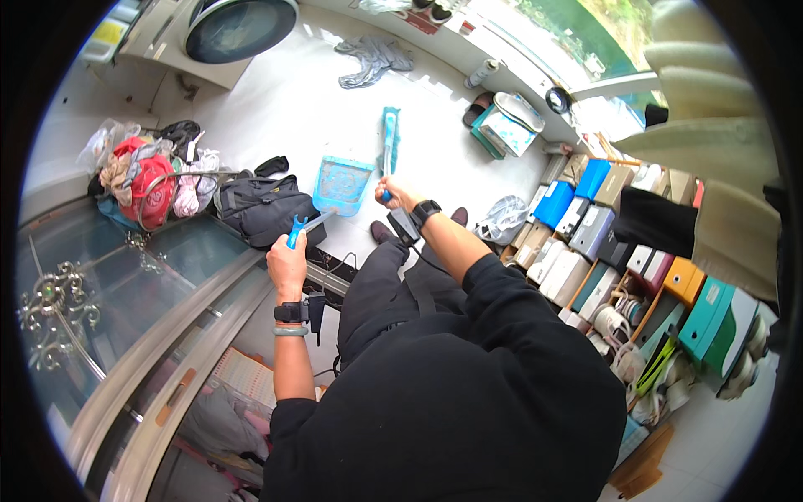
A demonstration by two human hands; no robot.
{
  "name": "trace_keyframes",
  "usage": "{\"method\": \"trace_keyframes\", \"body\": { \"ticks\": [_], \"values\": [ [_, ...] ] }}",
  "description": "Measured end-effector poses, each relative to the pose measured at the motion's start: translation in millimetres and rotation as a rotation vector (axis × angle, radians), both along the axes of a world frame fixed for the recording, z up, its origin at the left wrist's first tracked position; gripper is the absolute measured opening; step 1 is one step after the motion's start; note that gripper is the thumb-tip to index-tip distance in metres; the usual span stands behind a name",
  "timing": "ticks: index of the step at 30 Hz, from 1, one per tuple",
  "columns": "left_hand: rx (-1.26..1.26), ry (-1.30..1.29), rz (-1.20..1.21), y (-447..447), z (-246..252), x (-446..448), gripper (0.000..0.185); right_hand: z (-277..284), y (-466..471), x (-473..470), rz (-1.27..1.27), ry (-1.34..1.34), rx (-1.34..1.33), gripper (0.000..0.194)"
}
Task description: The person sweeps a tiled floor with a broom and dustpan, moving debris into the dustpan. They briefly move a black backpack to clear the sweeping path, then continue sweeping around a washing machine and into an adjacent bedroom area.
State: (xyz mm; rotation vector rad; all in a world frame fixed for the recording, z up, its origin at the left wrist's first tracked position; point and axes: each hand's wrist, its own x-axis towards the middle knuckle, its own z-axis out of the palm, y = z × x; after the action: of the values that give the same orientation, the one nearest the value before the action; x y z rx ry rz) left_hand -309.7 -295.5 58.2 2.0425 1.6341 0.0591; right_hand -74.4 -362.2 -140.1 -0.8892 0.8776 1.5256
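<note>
My left hand (287,262) grips the blue-topped handle of a long-handled dustpan (342,185). Its translucent blue pan rests on the white floor, with grey-brown dirt or residue across its inner face. In my right hand (401,190) is the handle of a broom (390,135). The blue broom head with teal bristles lies on the floor, just right of the pan and a little farther out. A narrow gap shows between the bristles and the pan's edge.
A dark backpack (266,207) sits left of the pan beside a rack of clothes (150,182). Crumpled grey cloth (373,59) lies farther out. Shoe boxes (590,229) and a plastic bag (504,218) stand right. Glass sliding doors (169,351) are at left, a washing machine (219,37) beyond.
</note>
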Motion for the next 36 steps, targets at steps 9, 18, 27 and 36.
{"method": "trace_keyframes", "body": {
  "ticks": [9,18,27,36],
  "values": [
    [-0.02,-0.03,0.214,6,-6,8,0.04,66,9,103,-0.005,-0.004,-0.02,0.01],
    [-0.045,0.028,0.595,-9,8,58,0.04,55,31,254,0.569,-0.324,-0.238,0.015],
    [-0.017,0.023,0.866,-67,23,86,0.04,-21,120,145,0.694,-0.021,-0.218,0.006],
    [0.043,-0.015,1.075,-147,17,87,0.041,42,154,108,0.714,-0.061,-0.095,0.021]
  ]
}}
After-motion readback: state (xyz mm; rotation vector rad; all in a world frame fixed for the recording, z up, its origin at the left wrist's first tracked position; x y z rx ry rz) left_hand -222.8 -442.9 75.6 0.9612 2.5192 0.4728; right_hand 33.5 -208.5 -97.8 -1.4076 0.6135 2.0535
